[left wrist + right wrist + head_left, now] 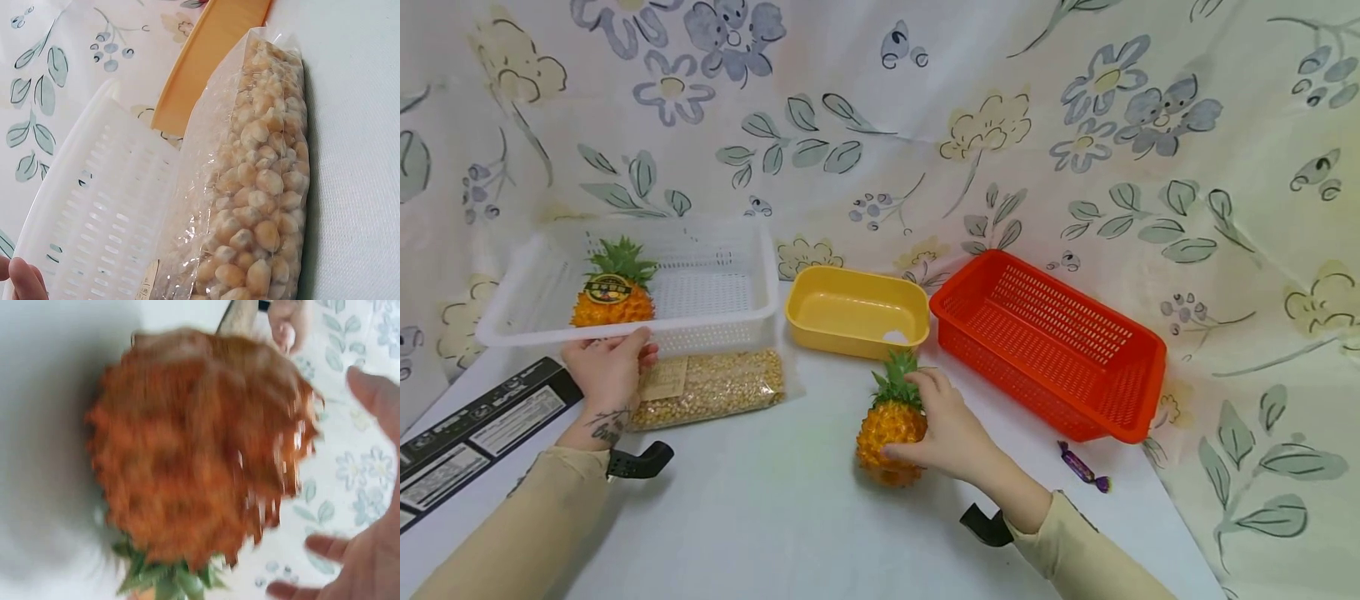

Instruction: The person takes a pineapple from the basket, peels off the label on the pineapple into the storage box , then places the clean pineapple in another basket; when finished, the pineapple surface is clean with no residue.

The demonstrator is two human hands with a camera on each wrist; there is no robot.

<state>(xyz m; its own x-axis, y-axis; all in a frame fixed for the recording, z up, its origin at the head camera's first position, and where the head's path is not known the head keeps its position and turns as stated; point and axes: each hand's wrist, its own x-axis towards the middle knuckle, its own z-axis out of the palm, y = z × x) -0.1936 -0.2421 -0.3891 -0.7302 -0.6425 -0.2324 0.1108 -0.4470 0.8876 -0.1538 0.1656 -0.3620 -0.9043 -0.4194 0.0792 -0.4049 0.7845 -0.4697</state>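
Observation:
My left hand (610,367) holds the front rim of a white plastic basket (752,321); its fingertips (28,281) show at the rim in the left wrist view. Inside that basket is a small pineapple (613,304) with a dark label. In the head view, a second pineapple (891,437) stands on the table, its green leaves up. My right hand (951,429) is at its right side, thumb and fingers spread. The right wrist view shows this pineapple (194,450) blurred, with a gap between it and the fingers.
A clear bag of corn kernels (722,387) lies before the white basket. To its left is a black-and-white box (490,433). A yellow tub (857,312) and a red basket (1052,333) stand at the back. A purple-wrapped candy (1084,467) lies at right.

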